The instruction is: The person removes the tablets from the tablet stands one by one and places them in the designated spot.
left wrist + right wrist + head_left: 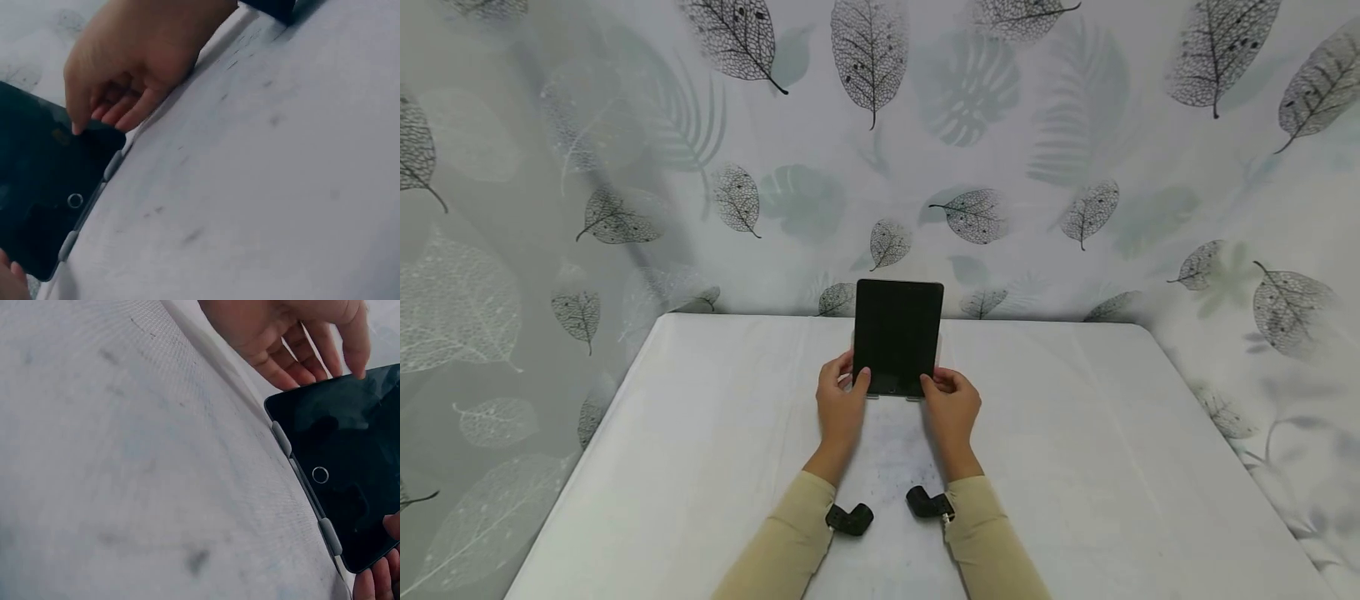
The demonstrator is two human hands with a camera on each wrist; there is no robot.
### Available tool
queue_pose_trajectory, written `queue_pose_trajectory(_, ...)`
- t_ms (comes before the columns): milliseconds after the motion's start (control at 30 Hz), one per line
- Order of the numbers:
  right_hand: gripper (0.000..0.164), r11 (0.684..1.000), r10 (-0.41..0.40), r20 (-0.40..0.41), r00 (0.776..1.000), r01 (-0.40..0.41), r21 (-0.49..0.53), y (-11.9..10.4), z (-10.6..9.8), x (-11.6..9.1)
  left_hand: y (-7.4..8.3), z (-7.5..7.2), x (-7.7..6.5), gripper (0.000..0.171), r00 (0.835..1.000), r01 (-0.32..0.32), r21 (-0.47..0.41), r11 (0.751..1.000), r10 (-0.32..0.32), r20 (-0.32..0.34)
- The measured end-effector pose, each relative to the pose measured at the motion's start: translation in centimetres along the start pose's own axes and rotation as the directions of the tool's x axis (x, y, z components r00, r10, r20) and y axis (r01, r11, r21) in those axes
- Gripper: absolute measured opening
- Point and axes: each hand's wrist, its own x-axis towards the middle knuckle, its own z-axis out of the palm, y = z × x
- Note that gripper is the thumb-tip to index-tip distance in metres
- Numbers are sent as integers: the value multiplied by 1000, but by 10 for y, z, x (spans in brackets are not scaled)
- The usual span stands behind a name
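1. Toward the far side of the white tabletop (700, 467), near its middle, one black tablet (898, 333) faces the person with its dark screen.
2. Its side with the round button (320, 474) is the lower one, and two small grey hooks (330, 536) sit along this lower edge. Whether the tablet touches the tabletop, I cannot tell.
3. The left hand (841, 407) grips the tablet near its lower left corner; the thumb lies at the front, and the other fingers (300, 365) are bent at the side.
4. The right hand (952, 408) grasps the opposite lower corner in the same way, thumb at the front, with bent fingers (134, 112) beside the edge.
5. Both arms wear beige sleeves (786, 542), and one black device (850, 520) is fixed at each wrist.
6. Behind the tabletop hangs a pale cloth (880, 179) printed with leaves.
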Motion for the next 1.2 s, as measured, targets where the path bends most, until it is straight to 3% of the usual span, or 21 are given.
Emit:
queue_pose_trajectory(133, 25, 999, 25, 4, 1000, -25, -39, 2, 0, -1, -4, 2, -1, 33, 996, 19, 79, 997, -12, -91)
queue_pose_trajectory(300, 27, 998, 13, 21, 1000, -12, -64, 2, -2, -3, -9, -3, 1, 24, 992, 58, 117, 992, -44, -119)
queue_pose_trajectory(700, 28, 994, 31, 53, 998, -25, -105, 4, 1, -1, -19, -7, 5, 29, 998, -21, 83, 996, 25, -54)
queue_pose_trajectory(833, 29, 995, 39, 62, 997, -33, -97, 3, 1, 0, -17, -8, 6, 30, 999, -16, 78, 997, 20, -46)
queue_pose_trajectory(1200, 34, 999, 12, 101, 995, -16, 45, 9, -2, -1, -16, -13, 6, 30, 1000, -9, -6, 1000, 9, -11)
